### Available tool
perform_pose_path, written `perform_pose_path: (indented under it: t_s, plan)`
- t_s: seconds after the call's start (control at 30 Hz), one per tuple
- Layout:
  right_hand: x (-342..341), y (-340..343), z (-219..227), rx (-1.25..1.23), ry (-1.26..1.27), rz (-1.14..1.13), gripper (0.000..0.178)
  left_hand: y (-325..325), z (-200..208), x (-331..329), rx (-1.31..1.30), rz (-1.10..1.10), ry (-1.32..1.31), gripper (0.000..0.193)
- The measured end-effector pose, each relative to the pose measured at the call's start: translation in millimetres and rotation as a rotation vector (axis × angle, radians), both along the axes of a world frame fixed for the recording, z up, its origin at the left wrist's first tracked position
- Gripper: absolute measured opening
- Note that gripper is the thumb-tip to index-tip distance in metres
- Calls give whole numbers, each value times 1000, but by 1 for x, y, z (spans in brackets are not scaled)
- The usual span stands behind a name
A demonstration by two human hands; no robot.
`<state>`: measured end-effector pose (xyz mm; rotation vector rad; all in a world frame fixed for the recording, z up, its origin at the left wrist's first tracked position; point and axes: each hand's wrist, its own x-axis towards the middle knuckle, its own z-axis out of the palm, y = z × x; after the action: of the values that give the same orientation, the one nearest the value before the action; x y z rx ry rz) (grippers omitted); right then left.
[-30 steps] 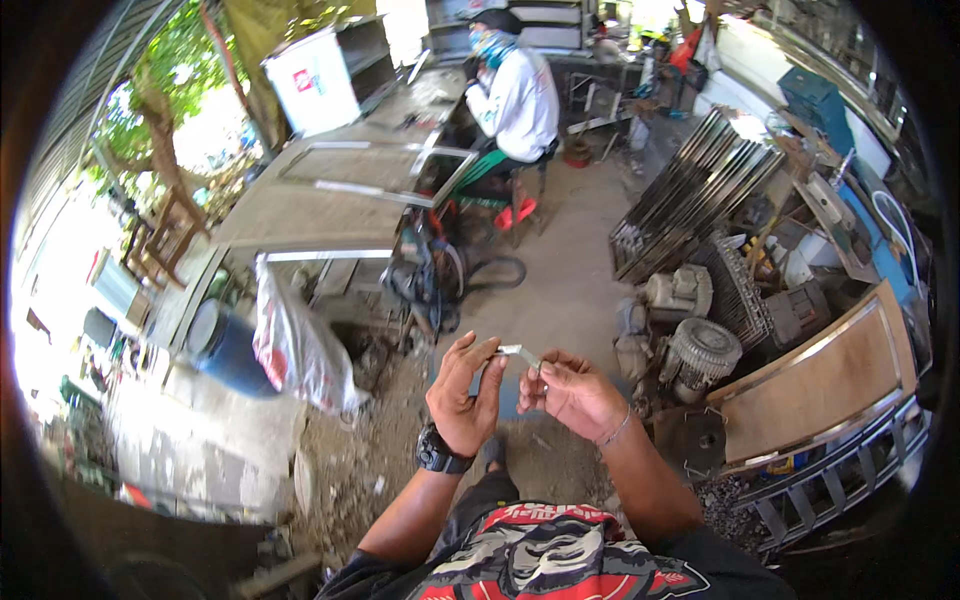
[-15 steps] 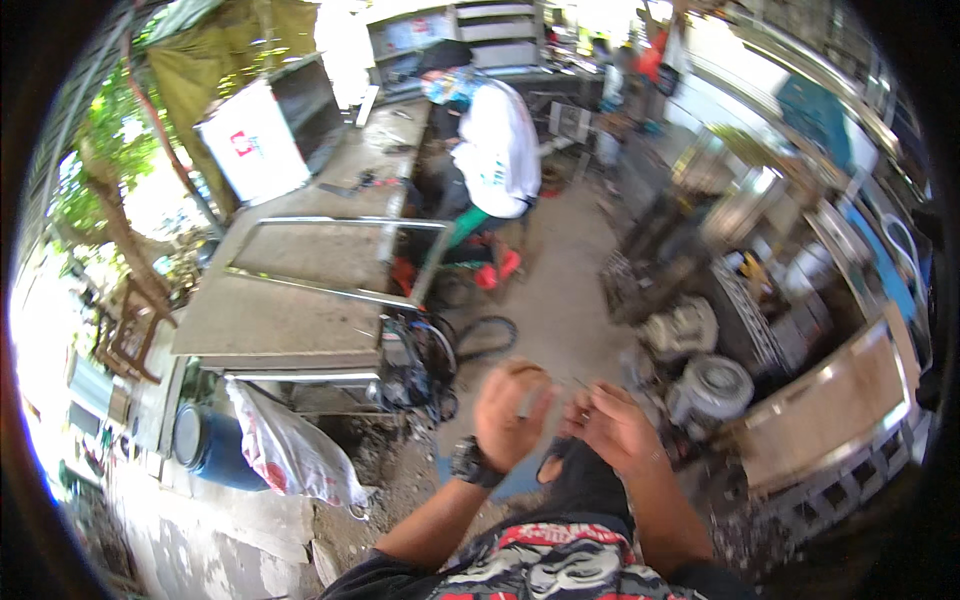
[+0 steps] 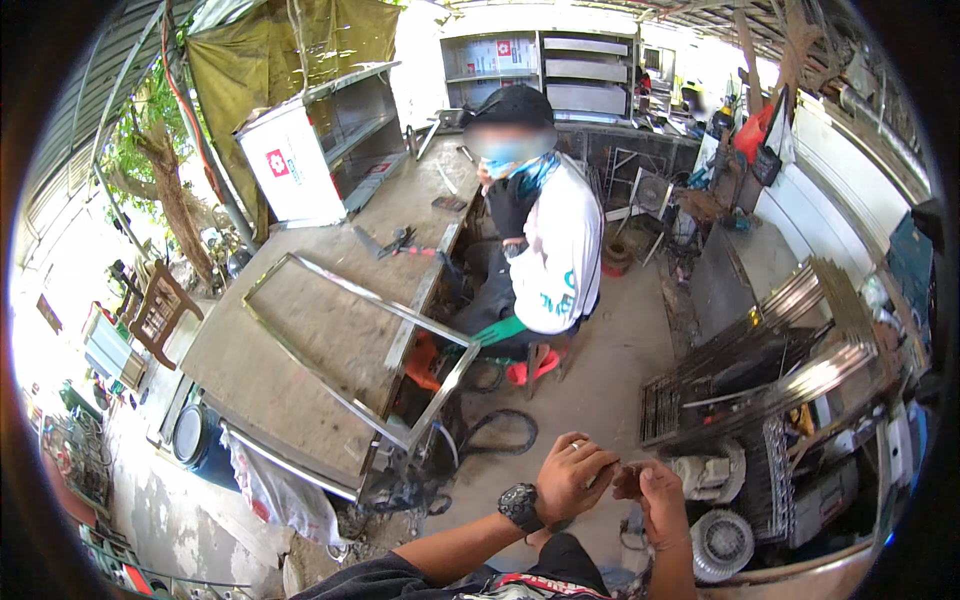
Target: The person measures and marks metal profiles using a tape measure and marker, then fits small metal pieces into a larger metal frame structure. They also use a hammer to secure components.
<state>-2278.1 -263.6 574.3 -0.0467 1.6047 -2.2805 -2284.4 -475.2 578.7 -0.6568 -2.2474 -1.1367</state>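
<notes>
In this workshop, right of the table [image 3: 225,370], the left hand [image 3: 573,480] and right hand [image 3: 661,502] sit close together, fingers curled; I can't tell if they grip anything. Any small piece hidden between them is likely light, best pinched at its edges. A metal frame [image 3: 443,395] overhangs the table.

Left hand [image 3: 572,482] and right hand [image 3: 660,506] now lower and farther right in view than before

Black wristwatch [image 3: 519,508], ring [image 3: 575,446], dark shirt [image 3: 395,578], red-white print [image 3: 535,584].
</notes>
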Motion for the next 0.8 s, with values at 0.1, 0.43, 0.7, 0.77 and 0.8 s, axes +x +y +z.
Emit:
perform_pose_path:
  t_s: [0.1, 0.43, 0.7, 0.77, 0.8]
  plan:
    - [-65, 21, 32, 330, 225, -37, 32, 24, 26, -64, -32, 21, 67, 23]
    - [-207, 39, 48, 817, 735, -417, 15, 75, 33, -228, 24, 1, -10, 20]
    - [-384, 62, 17, 721, 650, -550, 14, 103, 18, -405, 373, -234, -503, 30]
    - [-444, 70, 9, 603, 640, -605, 14, 113, 6, -453, 615, -309, -662, 36]
    - [-473, 69, 13, 495, 544, -626, 14, 101, 3, -480, 586, -331, -743, 43]
